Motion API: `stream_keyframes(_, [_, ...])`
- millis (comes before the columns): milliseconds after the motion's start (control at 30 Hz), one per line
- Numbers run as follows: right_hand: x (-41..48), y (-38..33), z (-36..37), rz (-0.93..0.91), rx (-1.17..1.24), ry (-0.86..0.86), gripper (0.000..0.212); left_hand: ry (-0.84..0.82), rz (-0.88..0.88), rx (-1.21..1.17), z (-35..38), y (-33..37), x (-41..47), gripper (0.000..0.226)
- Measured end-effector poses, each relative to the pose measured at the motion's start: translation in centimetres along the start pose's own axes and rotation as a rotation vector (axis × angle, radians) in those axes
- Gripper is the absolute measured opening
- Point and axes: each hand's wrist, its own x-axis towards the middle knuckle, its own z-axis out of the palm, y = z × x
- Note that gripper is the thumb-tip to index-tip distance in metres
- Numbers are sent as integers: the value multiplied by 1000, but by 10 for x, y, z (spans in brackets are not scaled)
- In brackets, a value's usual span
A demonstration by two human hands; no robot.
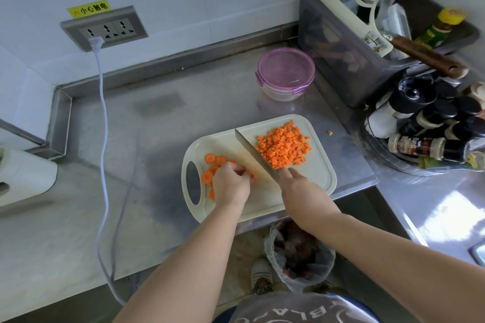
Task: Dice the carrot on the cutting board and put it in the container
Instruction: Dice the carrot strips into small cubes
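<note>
A pale cutting board [319, 173] lies on the steel counter. A heap of diced carrot [284, 148] covers its far right part. Several round carrot slices [210, 158] lie at its left end near the handle hole. My left hand [231, 185] has curled fingers pinching carrot slices by the blade. My right hand [298, 186] grips the handle of a knife [253, 151], forefinger along the spine; the blade runs between slices and dice. A round container with a purple lid [286, 73] stands closed behind the board.
A grey bin [341, 42] with a squeegee and bottles stands at the back right, spice jars [430, 123] beside it. One carrot bit [330, 133] lies off the board. A white cable [105, 123] hangs from the wall socket at left. A lined waste bin [299, 254] sits below the counter edge.
</note>
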Motion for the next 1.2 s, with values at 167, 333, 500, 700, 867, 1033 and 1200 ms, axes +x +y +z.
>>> stream_keyframes(167, [-24, 34, -6, -241, -229, 136, 59, 153, 3, -261, -47, 0, 7, 11])
stream_keyframes(333, [-32, 39, -21, -461, -522, 163, 76, -23, 352, 4, -83, 12, 12, 8])
stream_keyframes(500, [-19, 46, -17, -476, -540, 107, 77, -509, 492, 483, -56, 5, -5, 24])
stream_keyframes(700, [-20, 40, -17, -496, -573, -91, 66, -507, 578, 600, -38, -8, -11, 26])
stream_keyframes(867, [-17, 37, -15, -505, -638, -127, 65, -447, 587, 606, -30, -20, -7, 20])
stream_keyframes(1033, [-18, 52, -8, -550, -641, 4, 67, -399, 642, 659, -25, -25, -5, 21])
stream_keyframes(1200, [-26, 72, -15, -558, -608, 81, 69, -386, 727, 792, -25, -24, -6, 34])
